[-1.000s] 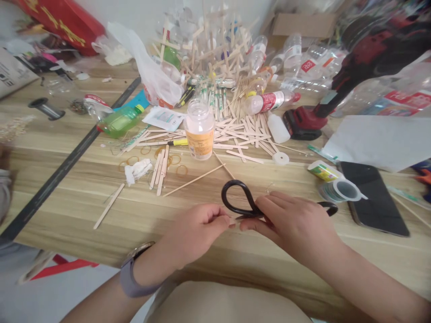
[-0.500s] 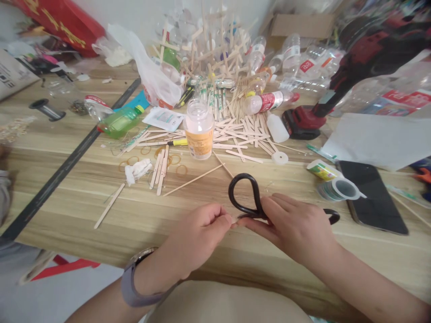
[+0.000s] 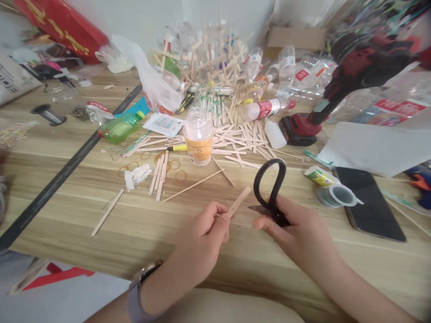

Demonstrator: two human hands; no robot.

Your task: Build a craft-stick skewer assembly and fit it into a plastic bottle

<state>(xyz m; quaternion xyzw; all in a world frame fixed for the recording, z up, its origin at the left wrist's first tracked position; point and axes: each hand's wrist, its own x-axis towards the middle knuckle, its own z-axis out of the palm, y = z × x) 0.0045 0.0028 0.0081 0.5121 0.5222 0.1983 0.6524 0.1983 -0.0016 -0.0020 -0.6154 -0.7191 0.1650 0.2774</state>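
Between the thumb and fingers of my left hand (image 3: 210, 233) is a flat wooden craft stick (image 3: 239, 202), its rounded end pointing up and to the right. My right hand (image 3: 299, 229) grips black-handled scissors (image 3: 269, 179); one big loop stands up above the fist, and a short piece of blade shows to its left. The rest of the scissors is hidden by my fingers. A gap separates stick and blade. Both hands are over the wooden table (image 3: 188, 215) near its front edge.
Ahead stands a clear bottle with an orange label (image 3: 198, 141), with loose craft sticks (image 3: 242, 139) behind it. At the right are a phone (image 3: 370, 204), a small tape-like roll (image 3: 336, 196) and a red-black power tool (image 3: 303, 125). Rubber bands and a green bottle (image 3: 123, 128) lie left.
My hands have drawn apart. The scissors have moved right, away from the craft stick, which now shows more of its length and tilts upward.
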